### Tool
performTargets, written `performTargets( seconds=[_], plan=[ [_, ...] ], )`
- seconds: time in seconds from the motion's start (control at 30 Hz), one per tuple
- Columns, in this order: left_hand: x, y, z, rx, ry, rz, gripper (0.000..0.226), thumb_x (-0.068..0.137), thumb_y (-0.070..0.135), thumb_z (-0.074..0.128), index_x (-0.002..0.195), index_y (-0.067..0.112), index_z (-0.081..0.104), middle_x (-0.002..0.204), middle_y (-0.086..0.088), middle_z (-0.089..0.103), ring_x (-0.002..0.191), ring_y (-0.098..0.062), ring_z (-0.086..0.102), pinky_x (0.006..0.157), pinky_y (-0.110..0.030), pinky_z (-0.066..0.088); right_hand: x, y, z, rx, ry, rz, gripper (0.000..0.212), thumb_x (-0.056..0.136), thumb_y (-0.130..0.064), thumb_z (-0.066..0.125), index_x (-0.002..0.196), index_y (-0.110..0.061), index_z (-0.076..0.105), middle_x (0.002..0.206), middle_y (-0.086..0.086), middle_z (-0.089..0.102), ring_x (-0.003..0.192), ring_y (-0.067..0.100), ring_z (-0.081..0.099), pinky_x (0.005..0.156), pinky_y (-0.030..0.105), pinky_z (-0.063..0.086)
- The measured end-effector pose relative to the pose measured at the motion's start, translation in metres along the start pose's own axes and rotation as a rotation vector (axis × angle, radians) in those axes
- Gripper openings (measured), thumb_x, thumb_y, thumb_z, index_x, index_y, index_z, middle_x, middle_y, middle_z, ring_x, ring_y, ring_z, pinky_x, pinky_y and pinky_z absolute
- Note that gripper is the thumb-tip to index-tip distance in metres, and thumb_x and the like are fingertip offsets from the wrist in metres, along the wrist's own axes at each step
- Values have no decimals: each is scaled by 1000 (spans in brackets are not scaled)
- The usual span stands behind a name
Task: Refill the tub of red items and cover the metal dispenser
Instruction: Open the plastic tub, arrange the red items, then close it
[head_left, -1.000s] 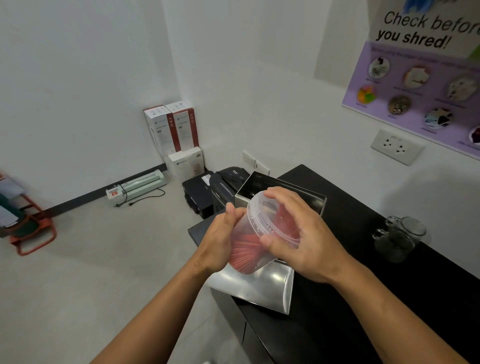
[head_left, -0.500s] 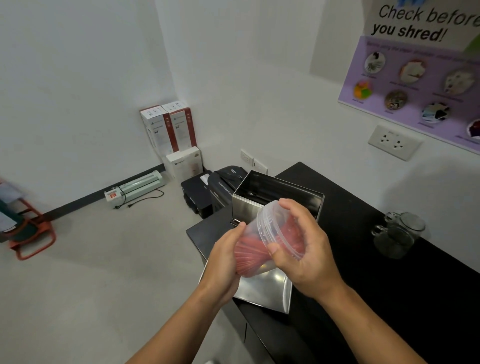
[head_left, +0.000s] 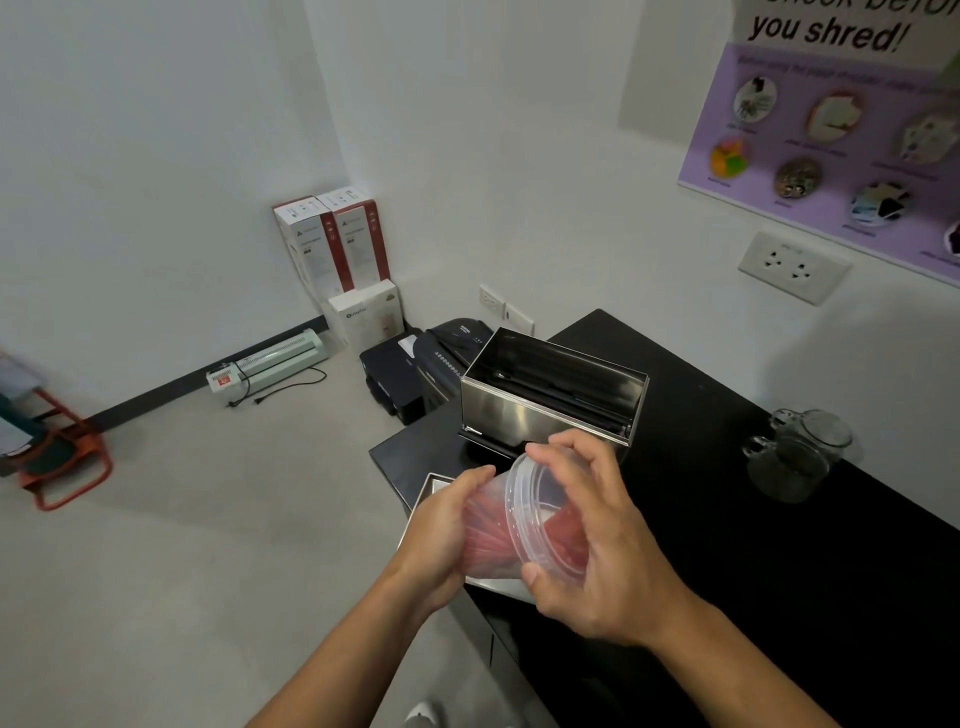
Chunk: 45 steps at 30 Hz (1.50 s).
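Both hands hold the tub of red items on its side: left hand wraps the base, right hand fingers pinch the rim. Its axis runs 8 to 2 o'clock. I see the open metal dispenser just beyond at 12, its lid beneath the tub on the tabletop.

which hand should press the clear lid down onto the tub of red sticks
Right. The right hand already grips the clear round lid at the mouth of the clear plastic tub of red sticks, while the left hand cradles the tub's body.
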<state>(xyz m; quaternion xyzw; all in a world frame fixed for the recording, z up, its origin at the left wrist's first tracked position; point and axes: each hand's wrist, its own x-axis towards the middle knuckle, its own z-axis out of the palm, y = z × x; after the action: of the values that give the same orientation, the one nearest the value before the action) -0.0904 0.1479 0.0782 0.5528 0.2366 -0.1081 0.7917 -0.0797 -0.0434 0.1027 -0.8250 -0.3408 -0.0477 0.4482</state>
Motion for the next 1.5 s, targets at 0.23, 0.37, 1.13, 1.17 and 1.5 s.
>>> performTargets(
  seconds=[0.23,0.37,1.13,1.17,1.5],
  plan=[
    [-3,11,14,28,35,137,43,87,47,68,98,8,85,100,-23,82,96,-42,79,93,-55,60,10,5,2,-6,153,-67,84,77,-53,71,151,-23,44,151,3,41,142,26,45,114,35,42],
    [-6,7,21,19,106,275,32,77,49,72,85,20,84,79,-3,79,76,-19,76,76,-40,59,8,6,4,48,200,-49,80,80,-48,69,150,-15,47,147,8,44,138,29,49,111,35,43],
    [-22,19,10,366,-48,499,45,84,54,68,114,21,77,107,-5,80,98,-23,76,92,-43,61,8,8,-18,297,129,145,74,85,-40,68,153,-22,45,149,0,49,139,28,51,109,57,47],
    [-22,23,9,407,-95,463,47,87,57,65,113,21,78,106,-4,81,98,-23,77,92,-43,61,8,11,-19,294,103,118,76,84,-38,68,154,-20,44,150,1,48,138,30,51,107,59,48],
    [-20,24,29,252,136,362,42,75,66,72,88,27,81,78,3,79,71,-11,73,76,-36,59,5,0,-5,246,117,135,81,92,-59,61,160,-29,32,163,-10,35,154,15,34,122,47,37]
  ],
)
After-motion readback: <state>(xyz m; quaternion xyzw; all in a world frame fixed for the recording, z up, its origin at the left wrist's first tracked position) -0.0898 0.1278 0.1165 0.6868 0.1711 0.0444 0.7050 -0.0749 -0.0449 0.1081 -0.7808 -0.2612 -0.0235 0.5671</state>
